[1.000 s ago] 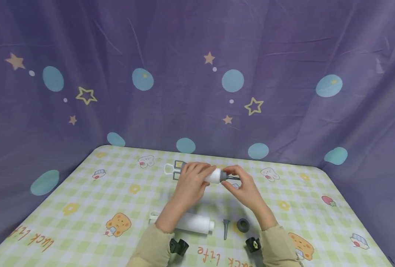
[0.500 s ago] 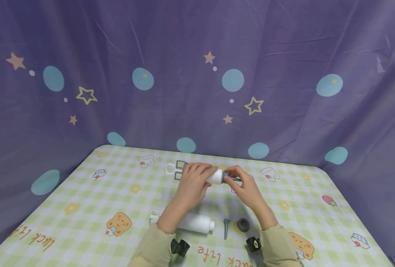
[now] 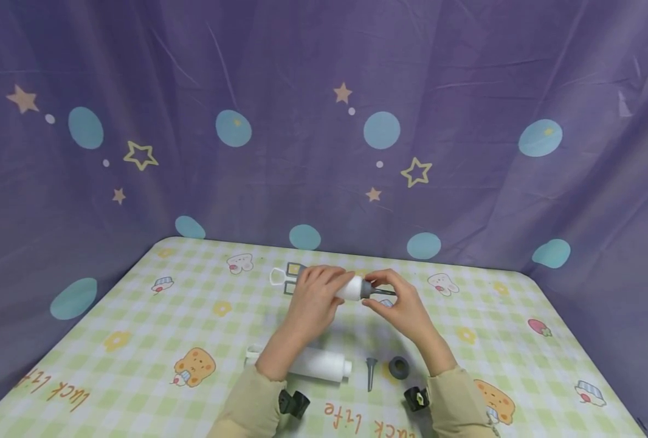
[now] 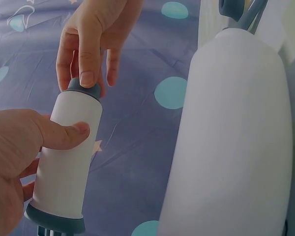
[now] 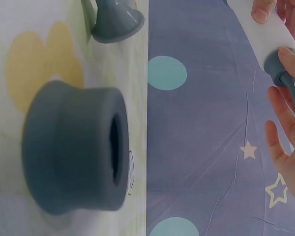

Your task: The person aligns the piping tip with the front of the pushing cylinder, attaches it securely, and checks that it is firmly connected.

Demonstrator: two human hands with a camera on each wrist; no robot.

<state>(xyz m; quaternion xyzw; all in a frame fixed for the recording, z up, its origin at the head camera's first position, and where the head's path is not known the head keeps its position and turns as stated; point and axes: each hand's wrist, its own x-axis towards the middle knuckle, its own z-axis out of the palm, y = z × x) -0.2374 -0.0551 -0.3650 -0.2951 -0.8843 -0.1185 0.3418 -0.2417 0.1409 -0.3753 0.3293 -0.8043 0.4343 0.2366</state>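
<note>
My left hand (image 3: 315,298) grips a white syringe-like tube (image 3: 350,288) above the table, lying almost level and pointing right. Grey frame-like handles (image 3: 291,288) and a white pull ring (image 3: 277,277) stick out at its left end. At the other end sits a grey collar with a long thin nozzle (image 3: 384,292). My right hand (image 3: 408,307) has its thumb and fingers round this collar. The left wrist view shows the left thumb across the tube (image 4: 69,142), and right fingertips on the grey collar (image 4: 83,88).
A second white tube (image 3: 318,365) lies nearer me, partly behind my left forearm. To its right are a loose grey nozzle (image 3: 370,374) and a grey ring (image 3: 398,367). Black wrist cameras hang by both sleeves. A purple curtain (image 3: 324,152) stands behind the checked tablecloth (image 3: 231,340).
Half a second ago the right thumb lay across the collar; now it is lower, beneath it, and the thin nozzle shows more. The left hand keeps its hold on the tube.
</note>
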